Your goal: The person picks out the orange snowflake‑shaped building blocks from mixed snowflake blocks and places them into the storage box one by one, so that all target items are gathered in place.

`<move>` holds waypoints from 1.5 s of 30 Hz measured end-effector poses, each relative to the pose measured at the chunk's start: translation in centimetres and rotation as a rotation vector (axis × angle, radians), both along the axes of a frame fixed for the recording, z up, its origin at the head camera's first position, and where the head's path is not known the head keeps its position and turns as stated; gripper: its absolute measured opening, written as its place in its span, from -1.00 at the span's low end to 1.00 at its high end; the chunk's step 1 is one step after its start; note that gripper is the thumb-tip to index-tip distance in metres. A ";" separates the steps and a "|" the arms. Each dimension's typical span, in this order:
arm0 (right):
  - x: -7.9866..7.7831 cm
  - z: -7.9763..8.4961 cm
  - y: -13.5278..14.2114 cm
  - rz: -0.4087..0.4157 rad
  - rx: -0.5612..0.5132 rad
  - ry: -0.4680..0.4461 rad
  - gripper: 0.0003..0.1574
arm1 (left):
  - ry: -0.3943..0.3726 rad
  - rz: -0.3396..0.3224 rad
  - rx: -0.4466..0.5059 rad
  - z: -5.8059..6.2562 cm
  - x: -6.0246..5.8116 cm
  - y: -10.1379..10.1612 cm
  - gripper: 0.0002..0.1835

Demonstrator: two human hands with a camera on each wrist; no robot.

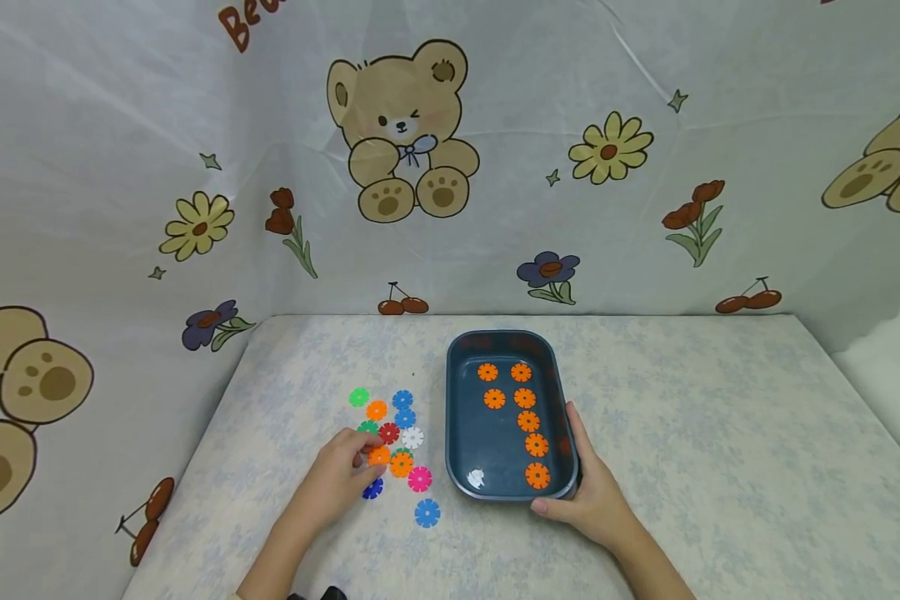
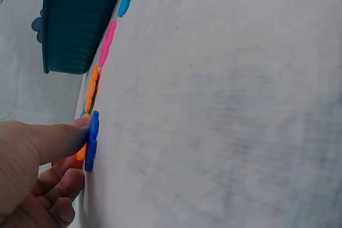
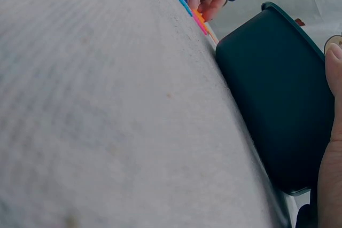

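My left hand (image 1: 337, 475) is over the loose plastic snowflake discs, its thumb and fingers pinching an orange disc (image 1: 379, 456). A dark blue disc (image 2: 92, 141) lies by the thumb, partly covering the orange one in the left wrist view. Around the fingers are a red disc (image 1: 388, 432), a white disc (image 1: 413, 437) and another orange disc (image 1: 401, 464) overlapping a green one. My right hand (image 1: 592, 500) grips the near right corner of a dark teal tray (image 1: 468, 433), thumb at the front rim and fingers along the side. Several orange discs (image 1: 528, 422) lie inside, mostly in a column on the right.
A pink disc (image 1: 420, 479) and a light blue disc (image 1: 427, 513) lie between my left hand and the tray. Farther back are a bright green disc (image 1: 359, 397) and two more blue ones. A bear-patterned cloth (image 1: 510, 242) rises behind the pale table (image 1: 720, 433).
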State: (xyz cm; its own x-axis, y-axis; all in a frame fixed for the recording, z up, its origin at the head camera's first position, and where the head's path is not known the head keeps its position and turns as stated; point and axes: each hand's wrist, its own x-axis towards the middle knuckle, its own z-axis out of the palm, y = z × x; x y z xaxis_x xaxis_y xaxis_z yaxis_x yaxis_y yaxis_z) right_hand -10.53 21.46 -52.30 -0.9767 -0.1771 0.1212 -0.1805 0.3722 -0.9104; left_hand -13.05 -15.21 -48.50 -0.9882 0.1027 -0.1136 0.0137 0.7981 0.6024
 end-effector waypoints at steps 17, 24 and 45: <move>0.1 0.2 0.0 0.006 0.015 0.018 0.76 | 0.039 -0.023 0.008 -0.4 0.1 -0.2 -0.67; 0.1 0.1 0.1 0.001 0.027 0.019 0.75 | 0.019 0.007 0.044 -0.5 0.2 -0.2 -0.60; 0.0 -0.2 0.2 -0.006 0.045 0.018 0.77 | 0.097 0.070 0.194 1.5 -0.4 2.0 -0.60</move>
State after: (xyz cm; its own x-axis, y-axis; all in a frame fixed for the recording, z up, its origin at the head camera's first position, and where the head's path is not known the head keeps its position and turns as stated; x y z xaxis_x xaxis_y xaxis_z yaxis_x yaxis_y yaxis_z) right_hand -10.58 21.64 -52.47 -0.9756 -0.1765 0.1308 -0.1942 0.4140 -0.8893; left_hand -13.42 -13.20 -47.01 -0.9990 0.0437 -0.0025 0.0274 0.6684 0.7433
